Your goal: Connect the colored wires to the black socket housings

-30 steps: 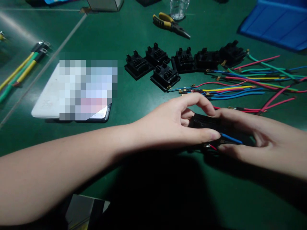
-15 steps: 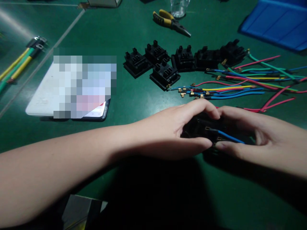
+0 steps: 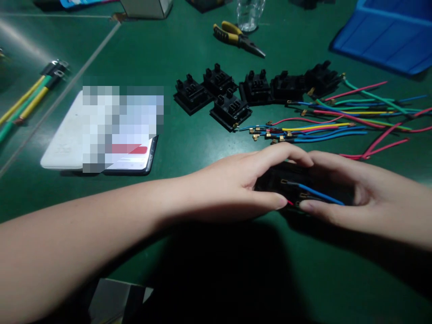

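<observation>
Between my two hands is a black plastic socket housing [image 3: 275, 177], largely covered by the fingers. My left hand [image 3: 245, 180] wraps it from the left, with the thumb along the near side. My right hand [image 3: 361, 191] closes round its right side, the thumb by the metal terminals. A blue wire [image 3: 320, 193] with a crimped terminal runs over the housing toward my right palm. By my left thumb tip shows a short bit of red wire [image 3: 290, 202]. Whatever lies beneath the fingers is hidden.
Several similar black housings [image 3: 231, 110] stand beyond my hands. Loose coloured wires with brass terminals [image 3: 313, 128] lie at the right. Farther off are yellow-handled pliers [image 3: 239, 38], a clear cup [image 3: 249, 18] and a blue bin [image 3: 388, 40]. A phone [image 3: 135, 164] lies left, beside a white device [image 3: 62, 139].
My left thumb has shifted slightly left, and a bit of red wire now shows by its tip. Both hands keep hold of the housing. The view has shifted slightly.
</observation>
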Demonstrator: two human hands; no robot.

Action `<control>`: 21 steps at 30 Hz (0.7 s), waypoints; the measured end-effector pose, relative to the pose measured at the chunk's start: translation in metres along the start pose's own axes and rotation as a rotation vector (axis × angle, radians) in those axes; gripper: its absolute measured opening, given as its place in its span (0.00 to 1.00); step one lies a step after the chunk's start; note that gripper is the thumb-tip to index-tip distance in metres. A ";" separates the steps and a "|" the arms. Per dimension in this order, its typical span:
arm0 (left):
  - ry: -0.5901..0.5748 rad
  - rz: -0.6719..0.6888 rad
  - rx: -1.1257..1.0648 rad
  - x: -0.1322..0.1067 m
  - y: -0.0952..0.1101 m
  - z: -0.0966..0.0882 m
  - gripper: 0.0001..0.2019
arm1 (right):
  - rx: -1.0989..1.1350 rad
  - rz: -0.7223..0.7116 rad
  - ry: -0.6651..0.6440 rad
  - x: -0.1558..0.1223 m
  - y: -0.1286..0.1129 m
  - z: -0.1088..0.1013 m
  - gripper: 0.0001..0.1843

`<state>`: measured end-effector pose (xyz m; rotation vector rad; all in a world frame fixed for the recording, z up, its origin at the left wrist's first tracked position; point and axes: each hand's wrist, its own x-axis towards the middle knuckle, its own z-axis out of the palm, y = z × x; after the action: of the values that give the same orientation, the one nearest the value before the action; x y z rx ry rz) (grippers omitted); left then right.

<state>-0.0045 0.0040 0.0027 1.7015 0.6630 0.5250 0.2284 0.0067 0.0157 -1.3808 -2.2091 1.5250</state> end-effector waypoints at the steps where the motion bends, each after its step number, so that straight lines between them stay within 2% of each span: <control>1: 0.008 -0.023 0.003 0.000 0.000 0.001 0.21 | 0.000 -0.018 0.010 0.000 0.000 0.000 0.27; 3: 0.048 -0.101 0.029 0.000 0.002 0.004 0.21 | -0.060 -0.138 0.085 0.000 0.002 0.001 0.26; 4: 0.104 -0.116 0.056 0.000 0.002 0.006 0.20 | -0.125 -0.199 0.145 0.000 0.004 0.000 0.26; 7: 0.307 -0.120 0.139 -0.001 0.004 0.010 0.16 | -0.482 -0.278 0.382 0.004 0.012 -0.002 0.28; 9: 0.403 -0.177 0.132 0.000 0.003 0.012 0.17 | -0.680 -0.340 0.440 0.009 0.018 -0.005 0.23; 11: 0.488 -0.171 0.089 0.001 0.002 0.011 0.15 | -0.831 -0.454 0.452 0.013 0.023 -0.008 0.19; 15: 0.544 -0.158 -0.189 0.005 -0.001 0.007 0.14 | -1.062 -0.516 0.511 0.018 0.028 -0.014 0.18; 19: 0.563 -0.155 -0.348 0.006 -0.002 0.004 0.14 | -1.060 -0.552 0.551 0.019 0.028 -0.013 0.24; 21: 0.562 -0.168 -0.362 0.006 -0.002 0.004 0.15 | -1.077 -0.526 0.573 0.021 0.029 -0.010 0.19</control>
<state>0.0021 0.0056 -0.0004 1.1444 1.0297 0.9544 0.2387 0.0310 -0.0103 -1.0005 -2.6681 -0.3020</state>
